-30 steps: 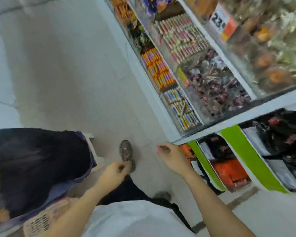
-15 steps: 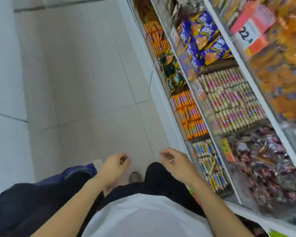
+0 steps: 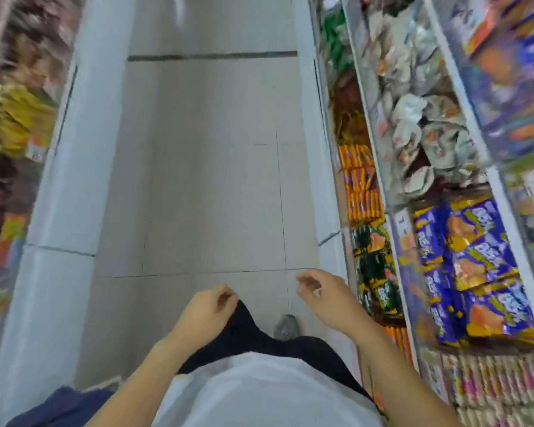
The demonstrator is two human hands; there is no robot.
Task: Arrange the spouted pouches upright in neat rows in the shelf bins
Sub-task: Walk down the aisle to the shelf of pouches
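No spouted pouch can be made out in the head view; the shelves are blurred. My left hand (image 3: 207, 309) hangs low in the middle of the frame over my dark trouser leg, fingers curled into a loose fist with nothing in it. My right hand (image 3: 324, 297) is a little to the right, beside the bottom shelf, with its fingers loosely bent and apart, holding nothing.
A tiled aisle floor (image 3: 213, 180) runs ahead between two shelf units. The right shelves hold purple snack packs (image 3: 475, 272), orange packs (image 3: 361, 186) and pale crumpled bags (image 3: 429, 134). Blurred goods fill the left shelf (image 3: 13, 118). My shoe (image 3: 285, 326) shows below, with dark blue cloth (image 3: 59, 408) at bottom left.
The view has swung from the floor and low shelf bins to face down the aisle. The crouching person at the left has slid almost out of frame. Both hands stay empty.
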